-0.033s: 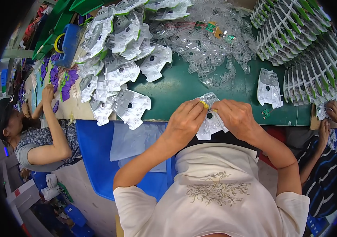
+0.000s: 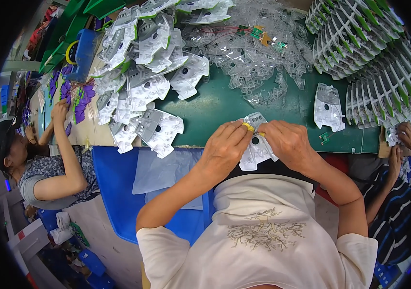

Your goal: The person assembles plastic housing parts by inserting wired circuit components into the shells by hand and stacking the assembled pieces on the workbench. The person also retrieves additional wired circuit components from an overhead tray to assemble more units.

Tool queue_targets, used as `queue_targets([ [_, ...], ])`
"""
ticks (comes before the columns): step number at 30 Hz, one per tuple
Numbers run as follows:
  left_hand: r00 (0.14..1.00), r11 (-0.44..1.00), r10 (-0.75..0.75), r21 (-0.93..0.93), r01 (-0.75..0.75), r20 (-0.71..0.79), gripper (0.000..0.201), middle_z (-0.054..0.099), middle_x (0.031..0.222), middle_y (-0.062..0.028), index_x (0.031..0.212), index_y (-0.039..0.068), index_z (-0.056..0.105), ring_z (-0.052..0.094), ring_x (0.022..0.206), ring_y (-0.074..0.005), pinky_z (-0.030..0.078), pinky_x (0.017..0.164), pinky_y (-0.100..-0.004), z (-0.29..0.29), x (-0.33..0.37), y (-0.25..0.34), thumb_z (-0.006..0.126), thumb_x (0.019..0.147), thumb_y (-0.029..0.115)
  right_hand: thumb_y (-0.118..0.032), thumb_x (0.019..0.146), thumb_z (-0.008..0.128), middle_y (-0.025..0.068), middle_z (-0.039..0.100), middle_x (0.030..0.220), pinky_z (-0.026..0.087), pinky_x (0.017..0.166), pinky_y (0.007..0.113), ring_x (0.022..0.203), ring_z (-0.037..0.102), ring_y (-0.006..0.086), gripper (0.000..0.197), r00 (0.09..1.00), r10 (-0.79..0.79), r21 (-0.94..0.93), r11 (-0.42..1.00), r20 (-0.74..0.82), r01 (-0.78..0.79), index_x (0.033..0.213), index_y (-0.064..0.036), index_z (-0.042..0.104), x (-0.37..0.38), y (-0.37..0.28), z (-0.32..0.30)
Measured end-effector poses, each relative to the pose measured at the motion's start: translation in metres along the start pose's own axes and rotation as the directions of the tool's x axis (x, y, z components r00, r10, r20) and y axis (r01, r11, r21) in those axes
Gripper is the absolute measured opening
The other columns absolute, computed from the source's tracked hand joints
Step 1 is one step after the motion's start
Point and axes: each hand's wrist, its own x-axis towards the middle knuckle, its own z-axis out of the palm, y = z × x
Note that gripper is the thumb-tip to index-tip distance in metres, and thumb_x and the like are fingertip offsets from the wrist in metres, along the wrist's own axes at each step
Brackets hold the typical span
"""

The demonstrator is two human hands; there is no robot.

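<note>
At the table's near edge I have a white plastic shell [image 2: 258,153] with a dark round hole, tilted toward me. My left hand [image 2: 228,144] is closed on its upper left side, fingers pinched. Bent over the upper right side is my right hand [image 2: 288,144], its fingertips pinched at the shell; whether something small is between them is hidden. Yellow coverings show at fingertips of both hands. A similar white shell [image 2: 328,107] lies to the right, with a small green circuit board [image 2: 324,138] just nearer me.
White shells with green edges [image 2: 148,86] are heaped on the left. Clear plastic parts [image 2: 258,58] pile up at the back, with wired boards on top. Stacked shells [image 2: 383,96] stand far right. A blue bin [image 2: 114,192] sits below the table [image 2: 205,115]. Co-workers are at both sides.
My hands and the shell stay practically where they were. The left co-worker's hand has shifted slightly away toward the purple parts.
</note>
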Motion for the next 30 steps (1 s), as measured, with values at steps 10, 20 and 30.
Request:
queue_targets([
  [10, 0.923, 0.952, -0.230, -0.267, 0.148, -0.308, 0.038, 0.069, 0.101, -0.0103, 0.108, 0.000, 0.069, 0.064, 0.094, -0.0295, 0.051, 0.076, -0.0409, 0.031, -0.016, 0.003, 0.079, 0.071, -0.004, -0.009, 0.077, 0.072, 0.0127, 0.058, 0.101, 0.055, 0.067, 0.039, 0.080, 0.066, 0.0293, 0.024, 0.985, 0.158, 0.159, 0.973, 0.067, -0.167, 0.098, 0.0004, 0.066, -0.006, -0.007, -0.022],
  [20, 0.993, 0.923, -0.119, -0.371, 0.106, -0.013, 0.071, 0.070, 0.112, -0.0070, 0.144, 0.004, 0.043, 0.058, 0.096, -0.0289, 0.042, 0.086, -0.0396, 0.016, 0.000, -0.005, 0.068, 0.079, -0.007, -0.009, 0.077, 0.073, 0.0147, 0.058, 0.111, 0.055, 0.066, 0.038, 0.080, 0.066, 0.0303, 0.025, 0.991, 0.128, 0.101, 0.986, 0.039, -0.132, 0.099, 0.0019, 0.068, -0.013, -0.007, -0.021],
  [30, 0.987, 0.926, -0.155, -0.342, 0.159, 0.040, 0.071, 0.070, 0.112, -0.0058, 0.147, 0.007, 0.042, 0.056, 0.095, -0.0270, 0.040, 0.085, -0.0386, 0.012, 0.000, 0.001, 0.063, 0.082, -0.008, 0.008, 0.080, 0.064, 0.0179, 0.069, 0.099, 0.059, 0.071, 0.035, 0.084, 0.070, 0.0295, 0.027, 0.995, 0.092, 0.401, 0.911, 0.037, -0.099, 0.107, 0.0039, 0.069, -0.020, -0.023, -0.047],
])
